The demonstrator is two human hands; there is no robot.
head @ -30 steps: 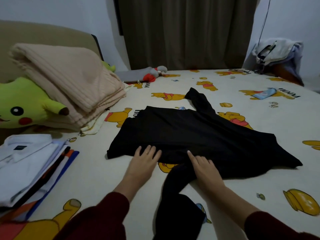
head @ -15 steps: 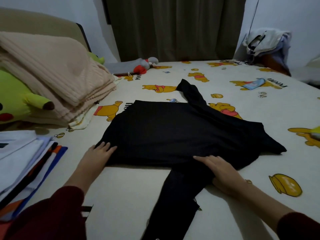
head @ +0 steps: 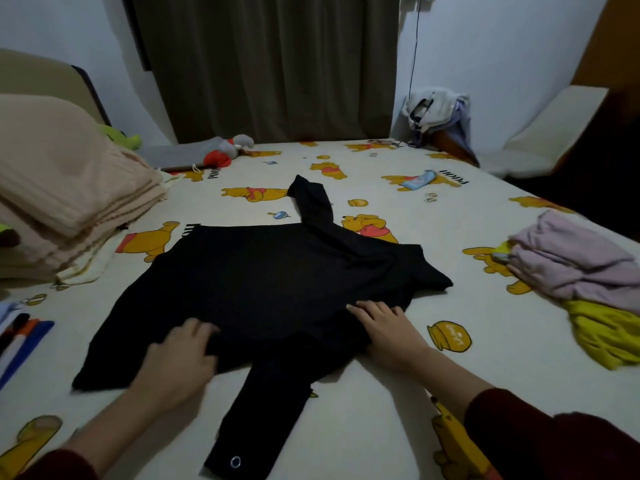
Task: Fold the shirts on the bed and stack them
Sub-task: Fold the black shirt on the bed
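1. My left hand (head: 180, 358) lies flat on the near hem side of the black long-sleeved knit shirt (head: 263, 289). The fingers are relaxed and spread, so the grip is wide and pressing, not pinching.
2. My right hand (head: 388, 330) is also flat, fingers straight, on the shirt's near edge by the shoulder. This grip is wide too and holds nothing.
3. The shirt lies spread on the bed between and beyond my two hands. One sleeve runs toward me between my wrists. The other sleeve points away, past my right fingertips.
4. Step in hand, as I judge it: smoothing the body flat before the first fold. To do it well, keep the palms low and sweep outward from the middle so creases go to the edges. Then bring the near sleeve across the body before folding the sides.
5. Risk: knit fabric drags under a flat palm, so go with light pressure or the far edge will bunch.
6. Surface: a cream bedsheet printed with yellow cartoon bears (head: 381, 393), soft, with no firm backing for creasing.
7. Left of my left hand: the edge of a stack of folded shirts (head: 20, 337), the likely drop spot.
8. Beyond it: a folded beige ribbed blanket (head: 69, 188).
9. Right of my right hand: a loose heap of pink and yellow garments (head: 585, 285), unfolded.
10. Far wall: a dark curtain (head: 270, 64).
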